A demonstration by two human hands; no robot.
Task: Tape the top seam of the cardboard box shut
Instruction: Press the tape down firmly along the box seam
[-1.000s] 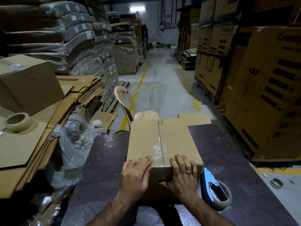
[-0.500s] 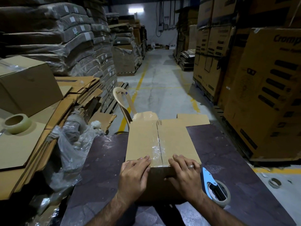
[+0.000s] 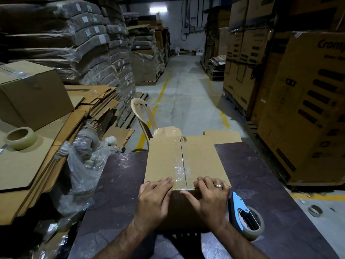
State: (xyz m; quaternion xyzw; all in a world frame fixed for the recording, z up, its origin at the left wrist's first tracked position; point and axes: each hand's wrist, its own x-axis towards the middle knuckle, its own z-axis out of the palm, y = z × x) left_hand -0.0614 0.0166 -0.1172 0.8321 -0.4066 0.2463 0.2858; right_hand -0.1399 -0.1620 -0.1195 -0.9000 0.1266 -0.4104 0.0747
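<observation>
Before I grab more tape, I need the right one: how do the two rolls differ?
The tape roll on the right sits in a blue dispenser on the dark table, beside the right hand. The bare tape roll has no dispenser and lies flat on stacked cardboard sheets far to the left, away from both hands. Both look pale and translucent.

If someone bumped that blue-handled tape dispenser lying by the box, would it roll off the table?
Probably not. The blue-handled tape dispenser lies flat on its side on the dark table, so the roll cannot wheel away; it would likely just slide. Its metal frame looks rigid, and probably light for its size.
</observation>
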